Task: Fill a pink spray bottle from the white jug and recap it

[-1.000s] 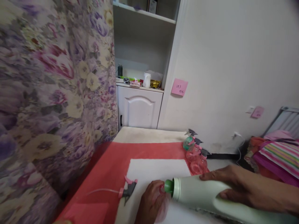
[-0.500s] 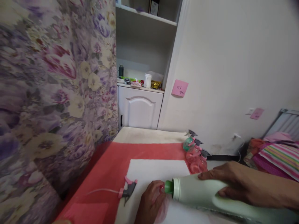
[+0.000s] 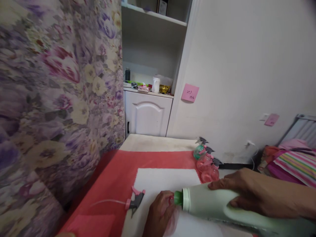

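while the big pale green jug [image 3: 209, 204] lies tipped on its side, the person's right hand [image 3: 249, 194] grips it, fingers over the top and thumb on the side. the jug's green spout [image 3: 178, 198] points into the mouth of a small pink bottle [image 3: 173, 217]. the left hand [image 3: 159, 214] is wrapped round that little bottle and holds it up on the white towel [image 3: 165, 179], near the bottom of the view.

a pink and grey spray head [image 3: 135, 199] with its thin tube lies loose on the towel just beside the left hand. three more spray bottles [image 3: 207, 161] stand in a row by the wall.

the jug looks big and heavy and the little mouth looks tiny. if the jug tips too far or the spout slips off, the liquid would likely spill onto the towel and the left hand. the hand hides the bottle, so how full it is cannot be told, and it could run over.

compared with a second ago, almost nothing has changed: jug, spout and both hands are in the same spots, and the spray head has not moved.
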`<action>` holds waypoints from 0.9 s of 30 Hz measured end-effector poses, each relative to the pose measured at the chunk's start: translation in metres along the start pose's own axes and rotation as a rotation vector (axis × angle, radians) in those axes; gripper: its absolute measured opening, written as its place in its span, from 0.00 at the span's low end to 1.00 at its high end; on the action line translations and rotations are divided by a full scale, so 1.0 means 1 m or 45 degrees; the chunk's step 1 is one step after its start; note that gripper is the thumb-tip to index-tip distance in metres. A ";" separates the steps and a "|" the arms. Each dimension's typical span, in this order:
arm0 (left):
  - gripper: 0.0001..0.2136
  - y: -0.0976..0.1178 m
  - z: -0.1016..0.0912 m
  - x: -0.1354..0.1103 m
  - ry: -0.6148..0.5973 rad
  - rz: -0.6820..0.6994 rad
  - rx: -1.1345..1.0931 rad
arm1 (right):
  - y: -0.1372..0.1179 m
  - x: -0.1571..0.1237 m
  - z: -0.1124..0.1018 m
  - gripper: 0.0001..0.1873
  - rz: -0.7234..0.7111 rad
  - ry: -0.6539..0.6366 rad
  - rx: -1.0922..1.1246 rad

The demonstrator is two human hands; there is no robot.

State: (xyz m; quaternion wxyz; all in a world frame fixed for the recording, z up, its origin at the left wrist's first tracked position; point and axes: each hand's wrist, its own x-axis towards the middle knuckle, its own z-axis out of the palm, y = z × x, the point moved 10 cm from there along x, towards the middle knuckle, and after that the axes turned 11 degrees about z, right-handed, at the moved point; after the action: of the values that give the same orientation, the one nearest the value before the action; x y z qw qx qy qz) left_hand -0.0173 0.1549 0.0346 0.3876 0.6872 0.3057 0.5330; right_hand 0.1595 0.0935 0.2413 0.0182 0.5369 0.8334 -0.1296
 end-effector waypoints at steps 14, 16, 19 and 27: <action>0.11 0.002 0.001 0.001 -0.013 0.027 -0.025 | -0.011 0.004 0.000 0.28 0.038 -0.140 0.030; 0.11 0.003 0.000 0.002 -0.014 0.029 -0.012 | -0.012 0.004 0.000 0.27 0.050 -0.155 0.027; 0.10 0.002 0.001 0.002 -0.026 0.025 0.014 | -0.013 0.004 0.000 0.27 0.051 -0.163 -0.008; 0.10 0.006 0.001 0.003 -0.021 0.030 -0.004 | -0.015 0.005 -0.001 0.26 0.052 -0.158 -0.064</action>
State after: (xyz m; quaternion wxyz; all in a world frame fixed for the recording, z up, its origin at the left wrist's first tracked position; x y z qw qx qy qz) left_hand -0.0154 0.1538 0.0410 0.3846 0.6945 0.2936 0.5324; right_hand 0.1443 0.0925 0.2447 0.0861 0.5442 0.8225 -0.1413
